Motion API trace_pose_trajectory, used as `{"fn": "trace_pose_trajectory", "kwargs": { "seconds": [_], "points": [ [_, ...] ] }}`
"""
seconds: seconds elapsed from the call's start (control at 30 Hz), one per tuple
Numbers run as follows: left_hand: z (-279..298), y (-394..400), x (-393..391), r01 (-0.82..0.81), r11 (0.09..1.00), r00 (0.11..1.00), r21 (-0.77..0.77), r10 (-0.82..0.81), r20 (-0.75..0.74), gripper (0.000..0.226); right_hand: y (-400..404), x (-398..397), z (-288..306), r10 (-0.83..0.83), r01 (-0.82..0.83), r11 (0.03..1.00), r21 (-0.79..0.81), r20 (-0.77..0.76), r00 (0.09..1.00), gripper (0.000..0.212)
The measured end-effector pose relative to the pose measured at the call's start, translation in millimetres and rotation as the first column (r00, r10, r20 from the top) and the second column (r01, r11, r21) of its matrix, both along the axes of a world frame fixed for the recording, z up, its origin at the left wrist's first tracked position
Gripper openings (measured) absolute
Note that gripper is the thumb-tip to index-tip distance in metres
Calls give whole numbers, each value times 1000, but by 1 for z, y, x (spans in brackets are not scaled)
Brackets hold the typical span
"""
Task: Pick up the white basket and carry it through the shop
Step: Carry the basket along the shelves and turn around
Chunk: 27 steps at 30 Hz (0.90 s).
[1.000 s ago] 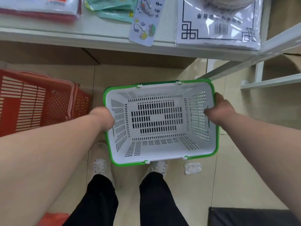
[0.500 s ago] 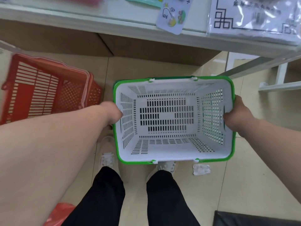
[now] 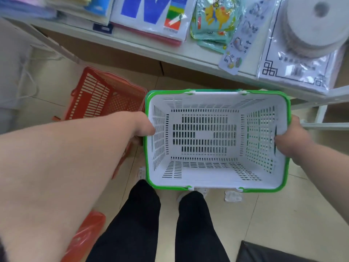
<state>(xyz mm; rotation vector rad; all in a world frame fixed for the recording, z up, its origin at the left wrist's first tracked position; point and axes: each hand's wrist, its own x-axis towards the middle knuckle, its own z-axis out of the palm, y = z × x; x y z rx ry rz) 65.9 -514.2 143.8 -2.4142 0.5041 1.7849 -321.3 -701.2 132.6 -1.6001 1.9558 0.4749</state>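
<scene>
The white basket (image 3: 205, 178), green-rimmed and empty, is held level above the tiled floor (image 3: 283, 220), in front of the person's black-trousered legs (image 3: 166, 229). The left hand (image 3: 140, 126) is closed over the basket's left end wall; the right hand (image 3: 291, 138) is closed over its right end wall. A red basket (image 3: 102, 97) sits on the floor just left of it. A white shelf (image 3: 170, 52) carrying packaged goods runs along the far side.

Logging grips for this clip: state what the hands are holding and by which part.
Both hands hold the white basket: the left hand grips the rim of its left short side, the right hand the rim of its right short side. The basket is empty.
</scene>
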Motion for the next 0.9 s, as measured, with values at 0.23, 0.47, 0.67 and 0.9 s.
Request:
{"fn": "trace_pose_trajectory", "kwargs": {
  "seconds": [0.23, 0.47, 0.67, 0.9],
  "points": [
    [49, 41, 55, -114, 987, 969, 116, 137, -206, 38, 14, 42, 72, 35, -35, 999, 24, -7, 999, 52],
    [111, 102, 111, -214, 970, 944, 117, 236, -231, 38, 36, 103, 128, 104, -105, 994, 35, 25, 994, 55],
    [142, 174, 152, -377, 921, 868, 101, 389, -308, 41, 51, 186, 155, 227, -232, 972, 38, 107, 968, 53],
    [147, 244, 188, -568, 817, 767, 101, 570, -293, 46, 61, 283, 158, 446, -450, 893, -2, 130, 886, 62]
  ]
}}
